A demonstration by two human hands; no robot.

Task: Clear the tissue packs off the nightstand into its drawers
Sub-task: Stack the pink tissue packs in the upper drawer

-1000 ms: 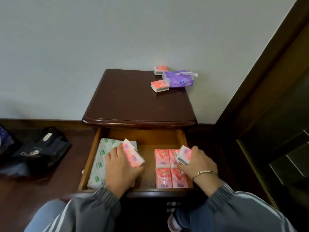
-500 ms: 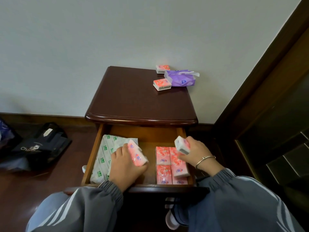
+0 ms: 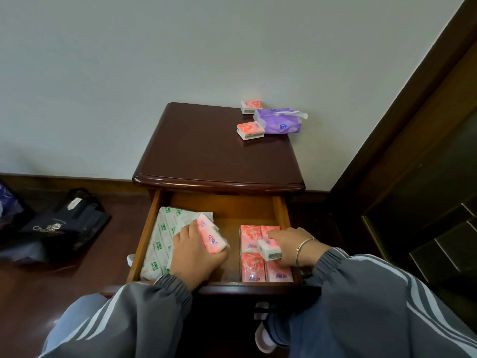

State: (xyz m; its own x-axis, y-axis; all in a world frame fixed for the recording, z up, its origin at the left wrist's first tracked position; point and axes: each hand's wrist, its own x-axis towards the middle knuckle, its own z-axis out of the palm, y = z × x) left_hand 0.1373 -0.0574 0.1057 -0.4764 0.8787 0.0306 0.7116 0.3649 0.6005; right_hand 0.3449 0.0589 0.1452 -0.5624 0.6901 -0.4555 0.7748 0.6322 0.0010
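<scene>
Both hands are down in the open top drawer (image 3: 145, 228) of the nightstand (image 3: 211, 161), each closed round one small pink tissue pack. The left hand (image 3: 196, 257) grips the left-hand pack (image 3: 212, 238) at a tilt. It is over the bare drawer floor, between the large green-printed pack (image 3: 158, 240) on the left and the block of pink packs (image 3: 254, 267) laid flat on the right. The right hand (image 3: 287, 245) pinches the right-hand pack (image 3: 269, 250) end-on just above that block; whether it touches the packs beneath I cannot tell.

The step looks like placing. The right-hand pack should go down flat on the block with its edges squared, so the pile is low enough for the drawer to close. The left-hand pack is best laid flat on the bare middle strip, snug against the block, not on the soft green-printed pack where it could slide. Waiting at the nightstand's back right corner are the nearer pink pack (image 3: 250, 129), the farther pink pack (image 3: 251, 107) and the purple tissue pack (image 3: 281, 123).
</scene>
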